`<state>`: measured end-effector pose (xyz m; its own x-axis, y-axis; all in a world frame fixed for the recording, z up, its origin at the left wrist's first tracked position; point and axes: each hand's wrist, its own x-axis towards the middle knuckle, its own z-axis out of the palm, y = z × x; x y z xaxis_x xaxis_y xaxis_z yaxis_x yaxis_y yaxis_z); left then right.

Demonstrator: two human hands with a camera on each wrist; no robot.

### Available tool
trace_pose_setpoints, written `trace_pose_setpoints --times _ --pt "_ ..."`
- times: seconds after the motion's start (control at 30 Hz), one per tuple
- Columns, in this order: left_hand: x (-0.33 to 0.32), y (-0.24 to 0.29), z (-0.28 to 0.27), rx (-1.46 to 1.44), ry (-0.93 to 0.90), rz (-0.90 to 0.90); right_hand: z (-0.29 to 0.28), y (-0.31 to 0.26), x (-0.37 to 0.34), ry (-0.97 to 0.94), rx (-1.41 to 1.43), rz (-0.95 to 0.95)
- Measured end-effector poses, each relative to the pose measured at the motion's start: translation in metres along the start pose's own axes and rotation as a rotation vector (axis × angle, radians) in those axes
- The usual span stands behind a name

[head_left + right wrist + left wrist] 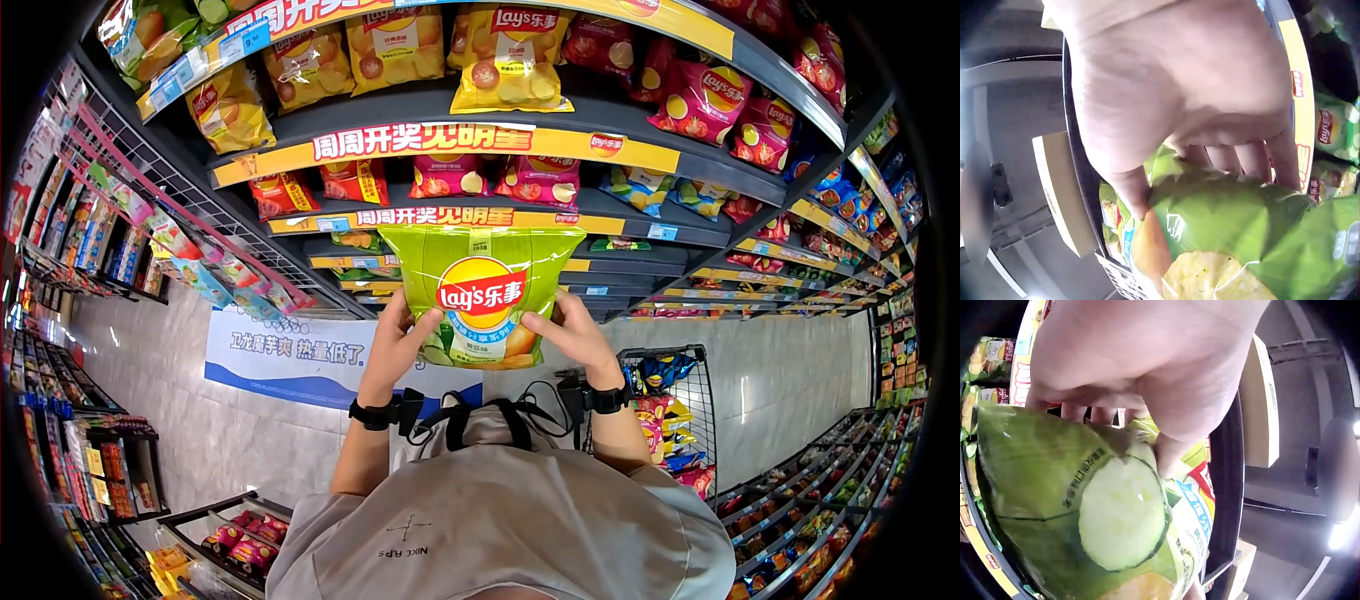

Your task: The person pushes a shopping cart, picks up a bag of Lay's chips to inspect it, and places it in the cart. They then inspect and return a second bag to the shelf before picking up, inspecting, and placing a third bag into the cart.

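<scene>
A green Lay's chip bag (480, 290) is held upright between both hands in front of the shelves, its printed front facing the person. On its left side the left hand (405, 335) grips the edge, thumb on the front and fingers behind. The right hand (572, 333) grips the opposite edge in the same way. In the left wrist view the left hand (1141, 369) bends over the bag (1054, 469), with a cucumber slice printed on the film. The right wrist view shows the right hand (1179, 94) with its thumb pressed into the crinkled bag (1229, 219).
Shelves (440, 158) of yellow, red and pink chip bags rise ahead. A black wire cart (710, 400) holding several bags stands at the right. Hanging packets (180, 245) line a rack at the left. A blue and white floor sign (290, 355) lies on the grey floor.
</scene>
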<state>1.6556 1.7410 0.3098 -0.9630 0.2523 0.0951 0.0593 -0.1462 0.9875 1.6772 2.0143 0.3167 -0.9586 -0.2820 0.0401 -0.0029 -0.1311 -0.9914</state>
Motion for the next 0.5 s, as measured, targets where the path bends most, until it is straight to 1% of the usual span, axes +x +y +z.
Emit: trace_pose_setpoints --times 0.1,0.23,0.3,0.33,0.4,0.43,0.5 --pt "0.001 0.002 0.005 -0.052 0.032 -0.007 -0.005 0.007 0.0 -0.043 0.018 0.004" --pt "0.0 -0.009 -0.001 -0.023 0.026 -0.015 -0.007 0.009 -0.001 -0.082 -0.026 0.031" --pt "-0.002 -0.015 -0.006 -0.059 0.079 -0.127 -0.001 0.004 -0.001 0.023 -0.02 0.075" --pt "-0.003 -0.015 -0.01 -0.058 0.08 -0.126 0.002 0.006 0.001 0.022 -0.019 0.073" --pt "-0.004 -0.015 -0.02 -0.065 0.04 -0.25 0.009 0.012 0.005 0.252 -0.165 -0.147" --pt "-0.004 -0.017 -0.024 -0.065 0.039 -0.25 0.008 0.011 0.004 0.253 -0.165 -0.147" --pt "-0.005 -0.016 -0.029 -0.132 -0.083 -0.196 0.005 0.009 0.002 0.272 -0.389 -0.199"
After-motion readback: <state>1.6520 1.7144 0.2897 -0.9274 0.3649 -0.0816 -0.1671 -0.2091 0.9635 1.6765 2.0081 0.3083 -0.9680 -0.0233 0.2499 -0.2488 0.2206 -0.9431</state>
